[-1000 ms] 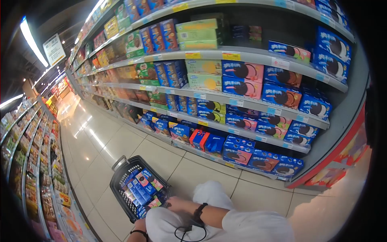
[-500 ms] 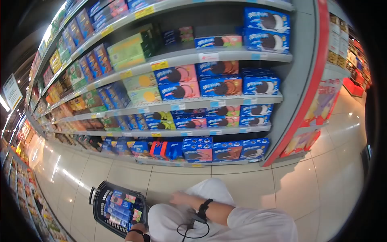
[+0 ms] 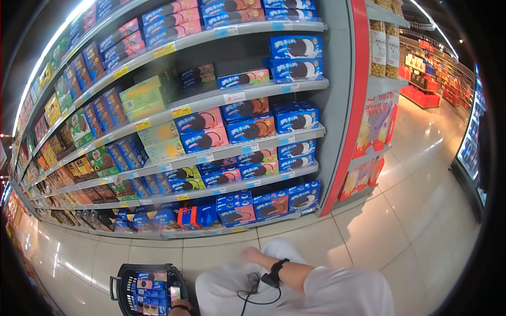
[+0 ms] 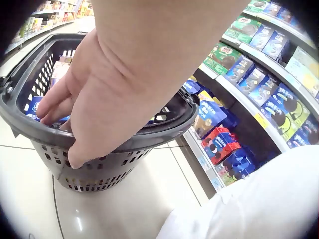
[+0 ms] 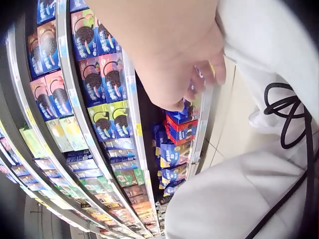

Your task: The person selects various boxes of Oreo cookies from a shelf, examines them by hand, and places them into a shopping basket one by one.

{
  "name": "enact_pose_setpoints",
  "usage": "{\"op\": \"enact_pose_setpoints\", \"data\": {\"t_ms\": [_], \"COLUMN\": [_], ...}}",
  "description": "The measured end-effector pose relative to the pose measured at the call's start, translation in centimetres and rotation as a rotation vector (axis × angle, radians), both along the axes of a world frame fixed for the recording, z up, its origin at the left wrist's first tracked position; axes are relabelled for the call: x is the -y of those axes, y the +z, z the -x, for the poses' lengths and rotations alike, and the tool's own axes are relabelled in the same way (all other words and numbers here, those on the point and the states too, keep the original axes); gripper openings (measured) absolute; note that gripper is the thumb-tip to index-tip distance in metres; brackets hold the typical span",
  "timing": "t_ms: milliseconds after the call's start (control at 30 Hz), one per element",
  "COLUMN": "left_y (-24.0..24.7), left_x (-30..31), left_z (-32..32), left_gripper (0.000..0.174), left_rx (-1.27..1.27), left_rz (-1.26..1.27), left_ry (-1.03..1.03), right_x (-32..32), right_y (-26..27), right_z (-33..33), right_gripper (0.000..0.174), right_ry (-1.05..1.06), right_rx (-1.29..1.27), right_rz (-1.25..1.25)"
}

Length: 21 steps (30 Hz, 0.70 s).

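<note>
Over the near rim of a black plastic shopping basket (image 4: pixel 94 172), my left hand (image 4: pixel 107 99) grips with its thumb outside and its fingers reaching inside. Blue and pink cookie boxes (image 3: pixel 150 297) lie in the basket at the bottom left of the head view. My right hand (image 3: pixel 253 255) holds nothing and hovers by my white-trousered knee, fingers loosely bent. In the right wrist view, that hand (image 5: pixel 182 69) overlaps the lower shelf, where blue and red packs (image 5: pixel 182 129) stand.
Long shelves (image 3: pixel 258 139) of cookie boxes run across the front, ending at a red-edged panel (image 3: pixel 358 79). Jars of nuts (image 3: pixel 385 50) stand beyond it. A glass-fronted cooler (image 3: pixel 469 152) is at far right. A black cord (image 3: pixel 247 292) loops over my lap.
The head view has swung right, so shelves and basket sit further left. My right hand has moved from beside the basket to over the knee. The left hand stays at the basket.
</note>
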State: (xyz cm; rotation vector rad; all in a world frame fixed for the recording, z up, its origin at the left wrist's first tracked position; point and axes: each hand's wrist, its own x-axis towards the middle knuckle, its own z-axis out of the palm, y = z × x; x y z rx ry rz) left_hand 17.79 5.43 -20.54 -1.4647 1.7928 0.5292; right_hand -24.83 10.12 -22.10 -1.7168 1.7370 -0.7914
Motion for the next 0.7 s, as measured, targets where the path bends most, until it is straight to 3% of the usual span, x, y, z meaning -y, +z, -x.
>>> {"op": "enact_pose_setpoints", "data": {"t_ms": [100,167,267,400,467,567,700], "left_y": [-0.4,-0.5,-0.7,-0.6,-0.5,-0.1,1.0], "left_x": [-0.6,-1.1,-1.8,-2.3,-2.3,-2.0,-1.6], "left_z": [-0.7,-1.0,-1.7,-2.2,-2.1,-1.7,0.1], "left_gripper": [0.041,0.041,0.042,0.042,0.042,0.043,0.043], "left_rx": [0.005,0.010,0.023,0.047,0.061,0.083,0.086], "left_rz": [0.014,0.018,0.016,0.010,0.006,0.007,0.004], "left_ry": [0.007,0.015,0.029,0.042,0.047,0.055,0.071], "right_x": [2.1,3.0,2.7,4.1,4.3,3.6,3.2], "right_y": [-0.9,-2.0,1.5,-0.7,-0.5,2.6,2.6], "right_z": [-2.1,-3.7,-5.4,-6.4,-5.6,-3.5,-0.7], "right_gripper": [0.026,0.025,0.024,0.025,0.024,0.024,0.022], "right_ry": [-0.170,-0.218,-0.186,-0.143,-0.106,-0.136,-0.174], "right_rx": [0.153,0.691,0.616,0.682,0.621,0.629,0.726], "right_rz": [-0.062,-0.158,-0.217,-0.144,-0.037,-0.120,-0.148]}}
